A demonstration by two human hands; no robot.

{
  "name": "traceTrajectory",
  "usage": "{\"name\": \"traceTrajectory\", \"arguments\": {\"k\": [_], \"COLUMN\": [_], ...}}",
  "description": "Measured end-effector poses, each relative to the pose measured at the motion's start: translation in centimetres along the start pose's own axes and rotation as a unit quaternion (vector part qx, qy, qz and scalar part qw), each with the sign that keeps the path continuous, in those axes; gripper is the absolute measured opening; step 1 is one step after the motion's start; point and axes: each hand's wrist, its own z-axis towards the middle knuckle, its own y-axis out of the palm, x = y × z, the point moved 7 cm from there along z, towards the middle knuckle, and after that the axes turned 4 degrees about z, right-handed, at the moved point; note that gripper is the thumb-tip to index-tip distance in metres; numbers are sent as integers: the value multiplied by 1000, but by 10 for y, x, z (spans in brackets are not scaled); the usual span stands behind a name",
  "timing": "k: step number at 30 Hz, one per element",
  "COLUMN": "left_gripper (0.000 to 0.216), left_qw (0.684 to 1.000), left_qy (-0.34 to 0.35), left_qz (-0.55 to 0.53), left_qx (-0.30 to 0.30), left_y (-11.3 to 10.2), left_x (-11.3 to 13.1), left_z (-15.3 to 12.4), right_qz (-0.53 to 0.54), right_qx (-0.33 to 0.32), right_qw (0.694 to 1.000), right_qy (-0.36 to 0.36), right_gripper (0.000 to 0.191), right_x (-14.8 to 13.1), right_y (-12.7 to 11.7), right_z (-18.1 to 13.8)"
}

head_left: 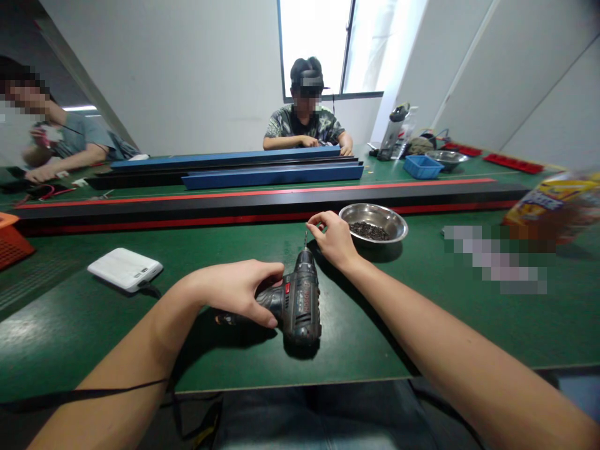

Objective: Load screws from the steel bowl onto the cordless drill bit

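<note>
A black cordless drill (302,306) lies on its side on the green table, its chuck and bit facing away from me. My left hand (237,289) wraps round its handle from the left. Just above the tip of the drill bit (306,241), my right hand (334,237) pinches thumb and forefinger together; whatever is between them is too small to make out. Right behind that hand is a shiny metal bowl (399,234) with many small dark screws (369,231) in it.
A long black-and-red bar (262,204) crosses the table, with blue bars (276,177) behind it. A white power bank (124,269) with a cable lies left, an orange basket (13,240) beyond. A snack bag (553,209) stands right. One person (304,122) sits opposite, another (79,140) left.
</note>
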Motion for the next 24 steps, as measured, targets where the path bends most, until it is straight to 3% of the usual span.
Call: {"name": "traceTrajectory", "arguments": {"k": [11,19,24], "left_gripper": [53,53,53], "left_qw": [1000,1000,1000], "left_qy": [0,-1,2], "left_qz": [5,8,10], "left_qx": [1,-1,2], "left_y": [0,0,1], "left_x": [1,1,0], "left_z": [1,0,1], "right_qz": [-2,-11,32], "right_qx": [9,-36,-48], "right_qw": [1000,998,997], "right_qy": [17,42,58], "right_gripper": [14,44,50], "right_x": [1,7,15], "right_y": [-4,4,8], "right_z": [-3,-5,-5]}}
